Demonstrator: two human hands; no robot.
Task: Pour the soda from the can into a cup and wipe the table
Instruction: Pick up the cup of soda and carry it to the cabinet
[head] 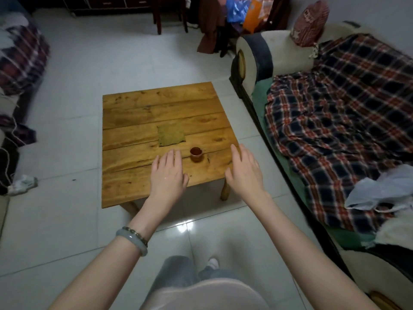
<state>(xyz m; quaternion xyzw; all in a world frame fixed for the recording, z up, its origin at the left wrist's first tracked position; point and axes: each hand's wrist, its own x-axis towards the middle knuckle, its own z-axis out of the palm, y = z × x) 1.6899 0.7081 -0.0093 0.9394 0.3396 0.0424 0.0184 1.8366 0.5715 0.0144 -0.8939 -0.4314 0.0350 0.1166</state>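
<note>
- Wooden table (134, 113) carries one cup (196, 153) and one cloth (171, 136) at its 11 o'clock.
- Cup contents unclear.
- Left hand (168, 173) and right hand (244, 170): two, spread, empty.

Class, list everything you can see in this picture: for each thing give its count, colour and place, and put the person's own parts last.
table: one, wooden, centre of floor
cloth: one, olive-green, middle of table
cup: one, reddish-brown, near the cloth, on the table
sofa: one, cream and dark, right, under a plaid blanket
plastic bag: one, pale, on the blanket
soda can: none visible
left hand: one, open, over table
right hand: one, open, at table's right edge
</note>
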